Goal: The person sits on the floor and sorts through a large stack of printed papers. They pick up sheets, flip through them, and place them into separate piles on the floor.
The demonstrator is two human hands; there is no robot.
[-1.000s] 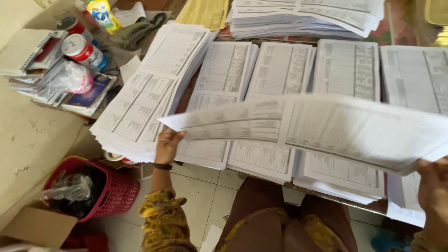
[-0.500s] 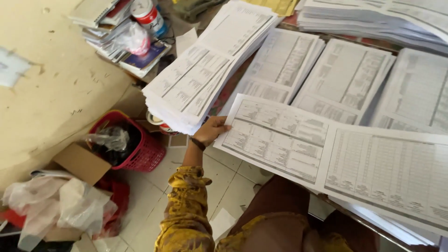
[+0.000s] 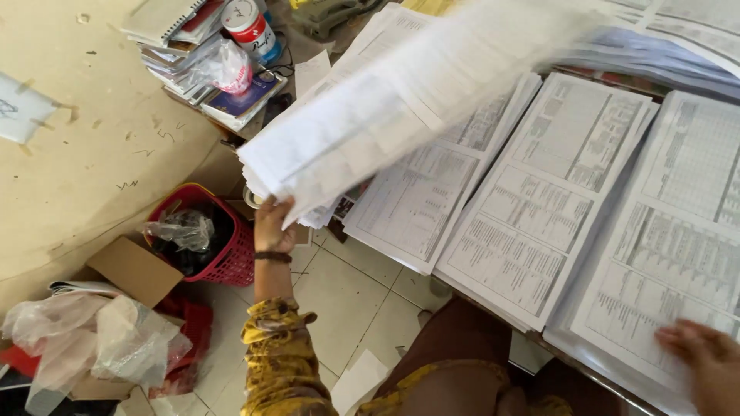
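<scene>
At the far left, a red basket [image 3: 223,254] lined with plastic is seen on the tiled floor, beside a cardboard box [image 3: 135,270]. The left hand [image 3: 271,225] is closed on the lower corner of a blurred printed sheet [image 3: 401,108], which is held above the leftmost paper stack [image 3: 420,192] on the table. At the lower right, the right hand [image 3: 705,362] is laid on another stack [image 3: 663,254]; its fingers cannot be made out.

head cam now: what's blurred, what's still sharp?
Head view: the large sheet in the left hand is smeared by motion, print unreadable; the right hand at the lower right edge is soft too; the paper stacks on the table and the red basket stay fairly sharp; lighting even, no glare.
</scene>
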